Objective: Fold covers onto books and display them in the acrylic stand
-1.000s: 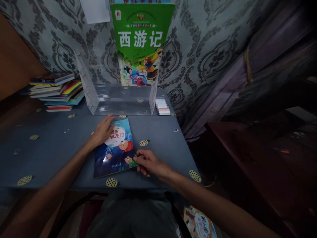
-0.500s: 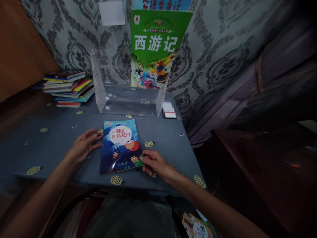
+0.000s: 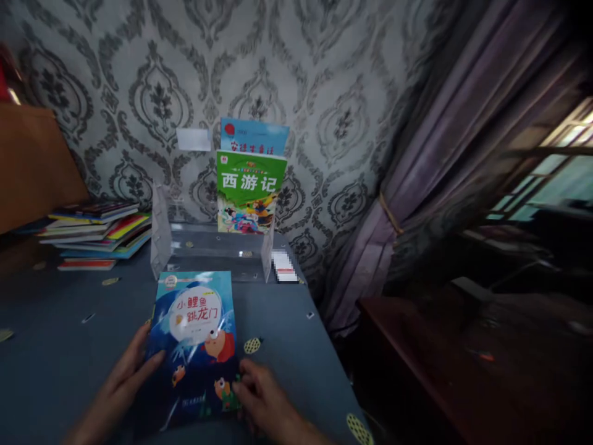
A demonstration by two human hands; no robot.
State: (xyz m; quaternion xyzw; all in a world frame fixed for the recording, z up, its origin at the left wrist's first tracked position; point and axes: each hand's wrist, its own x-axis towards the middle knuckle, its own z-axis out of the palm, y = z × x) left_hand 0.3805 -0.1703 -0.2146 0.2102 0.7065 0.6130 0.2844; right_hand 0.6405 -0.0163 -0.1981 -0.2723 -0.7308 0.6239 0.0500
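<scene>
A blue picture book, with a white circle and a red fish on its cover, is held face up toward me above the table. My left hand grips its left edge, the thumb lying on the cover and the other fingers partly hidden behind. At the lower right edge, my right hand pinches the book between thumb and fingers. Just beyond the book stands a clear plastic rack. A green book leans upright at its right side, in front of a light blue book.
To the left, a messy stack of books lies on the grey-blue tablecloth. A pixelated white item sits right of the rack. Behind is patterned wallpaper with a white card; a purple curtain hangs at right.
The view has tilted up. My left hand has closed on the book's left edge, and the book has come up closer to me. My right hand keeps its hold on the lower right edge.
</scene>
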